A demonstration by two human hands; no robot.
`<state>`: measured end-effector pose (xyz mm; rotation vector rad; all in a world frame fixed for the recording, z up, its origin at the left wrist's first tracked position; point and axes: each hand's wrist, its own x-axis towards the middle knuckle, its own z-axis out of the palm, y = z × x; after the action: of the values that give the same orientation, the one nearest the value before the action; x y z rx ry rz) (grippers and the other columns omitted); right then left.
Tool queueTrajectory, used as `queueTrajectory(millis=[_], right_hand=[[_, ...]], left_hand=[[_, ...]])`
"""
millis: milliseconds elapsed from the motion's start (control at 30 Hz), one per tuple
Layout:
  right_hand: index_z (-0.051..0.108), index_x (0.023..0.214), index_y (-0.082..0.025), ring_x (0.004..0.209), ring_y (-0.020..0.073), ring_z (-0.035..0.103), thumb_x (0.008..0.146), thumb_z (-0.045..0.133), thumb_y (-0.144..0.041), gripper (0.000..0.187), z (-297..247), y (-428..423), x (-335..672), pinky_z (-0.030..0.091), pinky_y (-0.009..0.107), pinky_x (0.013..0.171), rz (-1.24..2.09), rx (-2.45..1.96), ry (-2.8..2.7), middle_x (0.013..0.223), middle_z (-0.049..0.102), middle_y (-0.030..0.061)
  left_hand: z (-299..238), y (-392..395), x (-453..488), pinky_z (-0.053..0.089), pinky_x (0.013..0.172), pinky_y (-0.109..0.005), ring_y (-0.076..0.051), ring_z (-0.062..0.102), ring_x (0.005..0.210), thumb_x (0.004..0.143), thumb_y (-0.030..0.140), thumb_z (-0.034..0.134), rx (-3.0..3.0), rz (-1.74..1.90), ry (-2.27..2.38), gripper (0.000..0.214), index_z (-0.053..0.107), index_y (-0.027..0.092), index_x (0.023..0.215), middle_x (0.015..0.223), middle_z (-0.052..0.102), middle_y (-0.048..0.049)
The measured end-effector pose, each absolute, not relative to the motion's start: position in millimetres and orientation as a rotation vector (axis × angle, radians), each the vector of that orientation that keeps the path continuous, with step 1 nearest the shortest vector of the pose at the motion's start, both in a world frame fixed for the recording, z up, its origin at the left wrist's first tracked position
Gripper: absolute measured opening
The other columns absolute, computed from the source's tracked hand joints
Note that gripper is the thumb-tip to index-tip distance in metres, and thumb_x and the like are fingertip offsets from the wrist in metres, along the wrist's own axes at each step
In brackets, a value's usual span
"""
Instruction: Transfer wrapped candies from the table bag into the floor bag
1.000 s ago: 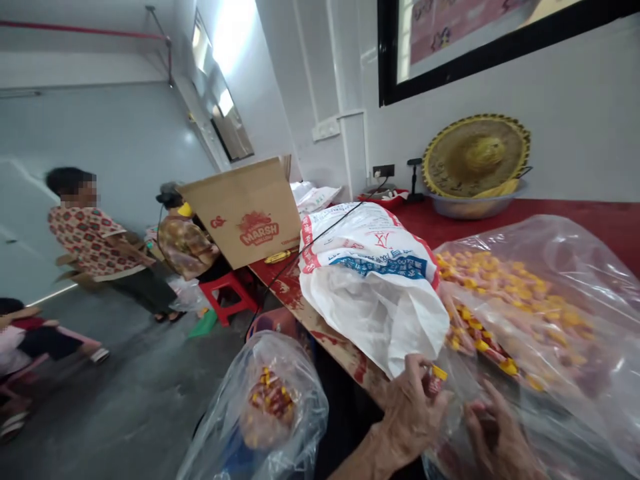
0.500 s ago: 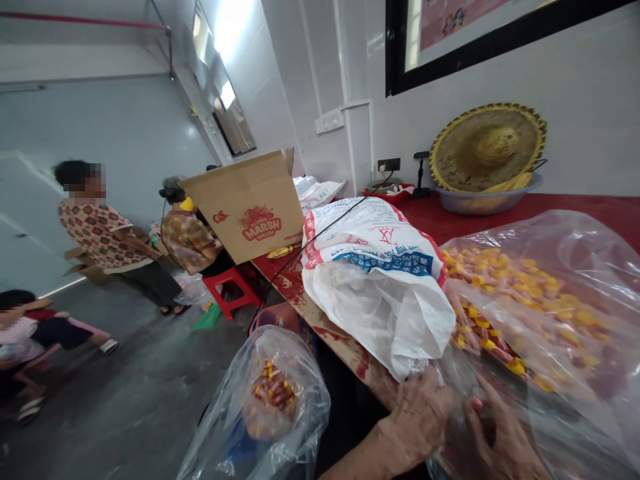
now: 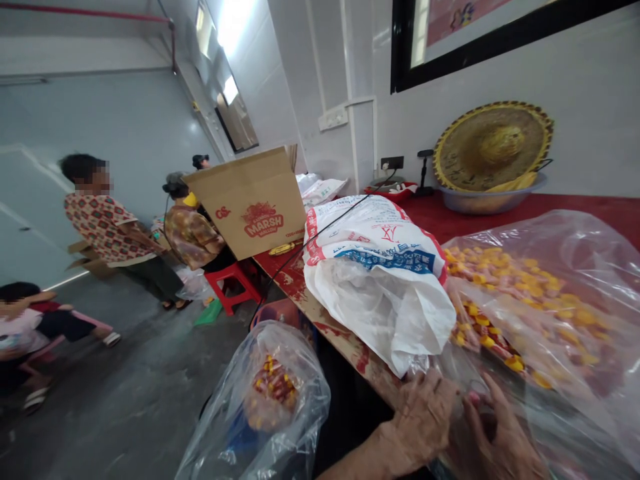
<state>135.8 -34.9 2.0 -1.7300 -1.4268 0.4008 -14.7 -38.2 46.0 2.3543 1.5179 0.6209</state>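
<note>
My left hand (image 3: pixel 420 420) lies at the gathered plastic of a large clear bag (image 3: pixel 565 247), fingers curled onto the film. My right hand (image 3: pixel 500 433) is beside it, its fingers spread and partly behind the plastic. Inside the bag are many yellow-and-pink wrapped sweets (image 3: pixel 520 293). To the left, a white woven sack (image 3: pixel 375 293) with red and blue print touches the bag. A smaller clear bag (image 3: pixel 280 427) of sweets stands low at the bottom, left of my hands.
The sack and bags rest on a red-topped table (image 3: pixel 480 213). A printed cardboard box (image 3: pixel 250 207) stands at its far end, near a seated person (image 3: pixel 193 240) and a red stool (image 3: pixel 233 287). Another person (image 3: pixel 110 227) stands beyond. A woven hat (image 3: pixel 493 147) rests in a metal basin (image 3: pixel 490 202).
The red-and-yellow sweet at my left fingers a second ago no longer shows. My left hand has shifted slightly down onto the plastic. The whole view has drifted slightly.
</note>
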Motion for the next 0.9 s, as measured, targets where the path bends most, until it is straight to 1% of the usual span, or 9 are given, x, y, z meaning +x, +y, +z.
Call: queueTrajectory(millis=[67,133,200,267,367,500,667,767,900], right_hand=[[0.072,0.134,-0.023,0.076,0.0305,0.07,0.095,0.04,-0.082,0.077,-4.3,-33.1,136.7,0.053,0.038,0.06,0.376,-1.713,-1.437,0.096,0.075,0.0105],[0.073,0.125,-0.022,0.083,0.0307,0.071,0.098,0.038,-0.082,0.075,-0.9,-36.0,135.5,0.056,0.04,0.068,0.334,-1.67,-1.465,0.108,0.076,0.013],[0.072,0.123,-0.02,0.087,0.0298,0.072,0.101,0.039,-0.08,0.072,8.7,-41.4,133.7,0.058,0.04,0.074,0.289,-1.624,-1.476,0.115,0.076,0.0141],[0.071,0.126,-0.018,0.084,0.0278,0.071,0.104,0.042,-0.077,0.069,18.0,-45.2,132.8,0.058,0.039,0.077,0.248,-1.597,-1.462,0.114,0.075,0.0143],[0.073,0.122,-0.016,0.076,0.0253,0.069,0.103,0.042,-0.079,0.072,20.4,-43.8,134.3,0.058,0.038,0.075,0.215,-1.57,-1.471,0.109,0.075,0.0146],[0.074,0.107,-0.019,0.088,0.0304,0.072,0.101,0.033,-0.087,0.08,6.8,-35.8,138.2,0.059,0.042,0.078,0.172,-1.538,-1.552,0.106,0.076,0.0153],[0.073,0.106,-0.02,0.089,0.031,0.07,0.1,0.034,-0.087,0.078,0.6,-33.8,137.8,0.058,0.042,0.077,0.209,-1.565,-1.545,0.105,0.075,0.0158],[0.073,0.104,-0.02,0.085,0.03,0.07,0.099,0.034,-0.087,0.077,4.2,-33.8,135.0,0.058,0.042,0.076,0.217,-1.568,-1.527,0.102,0.075,0.0152],[0.073,0.103,-0.021,0.079,0.029,0.069,0.097,0.036,-0.085,0.074,3.8,-31.9,138.8,0.057,0.041,0.072,0.251,-1.586,-1.528,0.1,0.075,0.0139]], left_hand=[[48.1,-33.3,-17.7,0.057,0.098,-0.041,-0.031,0.065,0.118,0.09,0.015,0.054,2.335,0.535,1.442,0.044,0.054,0.018,0.134,0.129,0.065,-0.013],[55.4,-29.3,-21.1,0.057,0.103,-0.044,-0.031,0.064,0.119,0.09,0.017,0.053,2.297,0.506,1.381,0.045,0.052,0.016,0.135,0.129,0.065,-0.014],[62.9,-28.7,-23.1,0.057,0.105,-0.045,-0.031,0.065,0.119,0.09,0.017,0.053,2.255,0.553,1.36,0.046,0.051,0.015,0.136,0.129,0.065,-0.015],[65.9,-31.3,-22.8,0.058,0.105,-0.045,-0.03,0.065,0.119,0.09,0.016,0.053,2.21,0.675,1.385,0.049,0.049,0.016,0.139,0.129,0.065,-0.0143],[59.7,-34.9,-20.4,0.058,0.106,-0.045,-0.029,0.066,0.118,0.093,0.013,0.049,2.202,0.846,1.415,0.048,0.05,0.019,0.141,0.126,0.066,-0.0133],[43.8,-30.0,-20.2,0.06,0.103,-0.049,-0.031,0.067,0.112,0.095,0.012,0.045,2.285,0.772,1.396,0.036,0.056,0.016,0.129,0.119,0.068,-0.0151],[33.1,-23.0,-22.3,0.061,0.1,-0.048,-0.029,0.067,0.112,0.097,0.014,0.047,2.308,0.76,1.38,0.031,0.057,0.017,0.126,0.118,0.068,-0.0131],[27.0,-24.9,-20.8,0.059,0.104,-0.049,-0.03,0.067,0.117,0.094,0.014,0.051,2.273,0.812,1.403,0.039,0.056,0.019,0.132,0.122,0.068,-0.0126],[24.0,-28.4,-17.6,0.058,0.109,-0.051,-0.03,0.067,0.119,0.088,0.013,0.054,2.183,0.893,1.388,0.06,0.046,0.019,0.147,0.13,0.067,-0.0136]])
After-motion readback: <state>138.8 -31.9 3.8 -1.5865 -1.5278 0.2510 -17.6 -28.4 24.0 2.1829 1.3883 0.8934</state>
